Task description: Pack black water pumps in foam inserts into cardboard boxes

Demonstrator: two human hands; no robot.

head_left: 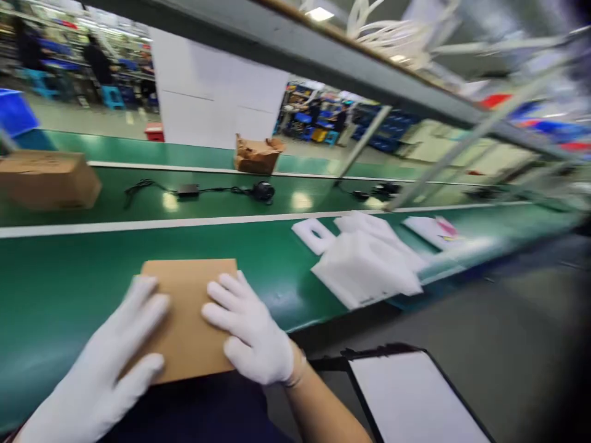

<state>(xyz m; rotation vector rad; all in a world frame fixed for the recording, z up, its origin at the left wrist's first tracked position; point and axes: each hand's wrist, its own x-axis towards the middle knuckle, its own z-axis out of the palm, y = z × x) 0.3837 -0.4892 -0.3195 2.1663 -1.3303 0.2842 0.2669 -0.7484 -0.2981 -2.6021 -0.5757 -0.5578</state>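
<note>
A flat brown cardboard box (pixel 191 320) lies at the near edge of the green workbench (pixel 41 277), directly before me. My left hand (pixel 111 363), in a white glove, rests along its left side with fingers stretched out and the thumb apart. Over the right part of the lid, my right hand (pixel 252 326), also gloved in white, lies with spread fingers touching the cardboard. Neither hand is closed round the box. The box's underside is hidden.
White foam pieces (pixel 369 264) are stacked to the right on the bench. Behind run black adapters with cables (pixel 188 191), a larger carton (pixel 50 181) and a crumpled brown paper bag (pixel 258 155). A grey beam (pixel 295 52) crosses overhead. People sit in the background.
</note>
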